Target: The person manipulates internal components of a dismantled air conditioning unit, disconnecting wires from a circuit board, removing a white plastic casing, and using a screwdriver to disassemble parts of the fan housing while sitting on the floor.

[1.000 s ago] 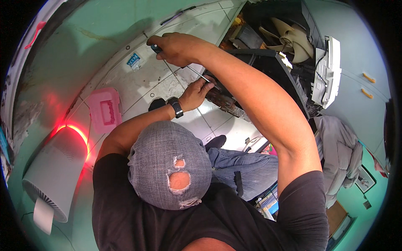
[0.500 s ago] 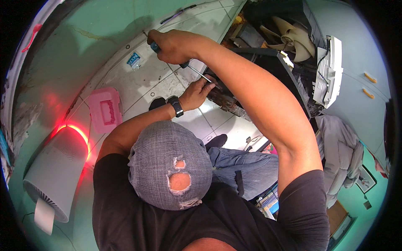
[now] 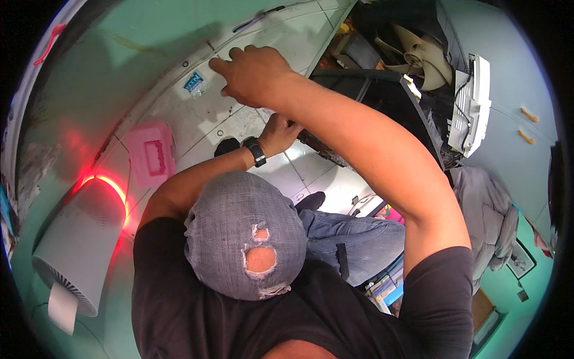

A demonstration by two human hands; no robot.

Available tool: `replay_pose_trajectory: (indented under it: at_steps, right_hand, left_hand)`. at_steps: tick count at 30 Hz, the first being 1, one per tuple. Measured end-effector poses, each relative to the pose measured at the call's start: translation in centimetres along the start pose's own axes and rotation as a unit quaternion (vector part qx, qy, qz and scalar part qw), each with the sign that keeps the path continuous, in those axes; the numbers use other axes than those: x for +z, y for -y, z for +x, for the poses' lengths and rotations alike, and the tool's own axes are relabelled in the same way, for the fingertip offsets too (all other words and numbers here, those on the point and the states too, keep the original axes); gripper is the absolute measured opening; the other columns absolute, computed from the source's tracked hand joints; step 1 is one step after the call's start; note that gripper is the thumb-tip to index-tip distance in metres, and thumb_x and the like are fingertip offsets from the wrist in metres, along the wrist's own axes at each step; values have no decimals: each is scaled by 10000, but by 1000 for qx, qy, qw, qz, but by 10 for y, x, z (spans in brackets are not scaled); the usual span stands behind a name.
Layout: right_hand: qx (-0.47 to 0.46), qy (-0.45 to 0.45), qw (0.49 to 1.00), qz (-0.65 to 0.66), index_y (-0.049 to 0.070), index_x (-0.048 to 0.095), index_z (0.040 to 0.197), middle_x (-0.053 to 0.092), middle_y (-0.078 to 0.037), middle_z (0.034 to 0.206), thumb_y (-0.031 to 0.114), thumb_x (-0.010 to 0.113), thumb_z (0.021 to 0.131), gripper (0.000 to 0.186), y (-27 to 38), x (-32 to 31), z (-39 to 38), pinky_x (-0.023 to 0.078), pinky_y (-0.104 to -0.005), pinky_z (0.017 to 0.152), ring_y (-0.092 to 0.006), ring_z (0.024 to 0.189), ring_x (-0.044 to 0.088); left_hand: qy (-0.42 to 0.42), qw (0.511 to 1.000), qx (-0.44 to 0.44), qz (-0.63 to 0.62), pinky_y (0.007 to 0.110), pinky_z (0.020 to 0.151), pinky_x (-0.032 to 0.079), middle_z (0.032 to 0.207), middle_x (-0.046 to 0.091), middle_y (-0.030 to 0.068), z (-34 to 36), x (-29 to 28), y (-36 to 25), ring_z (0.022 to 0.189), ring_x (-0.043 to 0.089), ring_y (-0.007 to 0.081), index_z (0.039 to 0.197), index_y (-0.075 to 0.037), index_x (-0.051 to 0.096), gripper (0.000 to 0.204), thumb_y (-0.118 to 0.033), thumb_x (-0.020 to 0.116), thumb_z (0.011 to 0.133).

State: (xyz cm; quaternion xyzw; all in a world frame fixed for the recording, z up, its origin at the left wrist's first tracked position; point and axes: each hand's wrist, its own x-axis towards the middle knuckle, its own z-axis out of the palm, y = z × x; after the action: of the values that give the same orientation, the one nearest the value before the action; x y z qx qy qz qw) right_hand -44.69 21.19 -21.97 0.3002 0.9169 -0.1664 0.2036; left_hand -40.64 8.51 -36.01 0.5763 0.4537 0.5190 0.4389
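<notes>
Above the tiled floor, my right hand (image 3: pixel 254 75) reaches out with its fingers apart, and I see no tool in it. My left hand (image 3: pixel 278 136), with a dark watch (image 3: pixel 254 151) on its wrist, is bent with its fingers curled at a dirty, dark-brown part (image 3: pixel 323 149). My right forearm crosses over that part and hides much of it, along with the left fingertips. Whatever those fingers pinch does not show. Beyond the forearm stands a black casing (image 3: pixel 371 90) of an opened appliance.
A cream fan (image 3: pixel 421 60) sits inside the appliance, with a white slatted panel (image 3: pixel 471 107) beside it. On the floor lie a pink case (image 3: pixel 150 155), a blue packet (image 3: pixel 194 84) and a thin purple-black item (image 3: pixel 258 20). A grey cylindrical device (image 3: pixel 81 239) glows red at left.
The screwdriver with the teal handle, held in my right hand before, is out of sight. That hand's fingers have opened and it has moved slightly toward me. My left hand stays nearly in place.
</notes>
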Motion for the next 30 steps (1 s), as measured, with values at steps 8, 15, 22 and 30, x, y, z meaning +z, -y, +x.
replay_pose_trajectory:
  at_steps: [8,15,22,30]
  right_hand:
    - [-18,61,997,45,186,515,1435,662,-150,1237,182,714,879,591,2,-17,3,552,-449,794,-361,967,687]
    - [-53,185,972,136,129,516,1389,690,-171,1137,245,776,843,616,-2,-29,4,572,-459,788,-357,1010,702]
    - [-3,74,992,100,113,620,1264,688,-164,1049,288,807,807,523,-15,-7,13,571,-476,773,-366,934,714]
    - [-30,-100,994,-33,165,618,1283,692,-136,1037,295,807,800,535,-1,0,-8,578,-435,777,-345,989,705]
  left_hand:
    - [89,985,-121,-79,377,736,523,887,729,157,1,-12,-3,776,700,277,1046,-10,670,202,-203,658,986]
    - [119,977,-130,-119,420,844,504,949,688,185,8,-21,-25,948,679,347,1130,-17,603,190,-174,571,1028]
    - [127,981,-89,-120,457,882,498,1033,683,221,6,-9,-20,1000,666,399,1209,12,543,225,-149,511,1056]
    - [108,991,-51,-66,428,857,507,1021,695,217,-7,-4,2,980,668,379,1167,17,599,338,-295,505,1079]
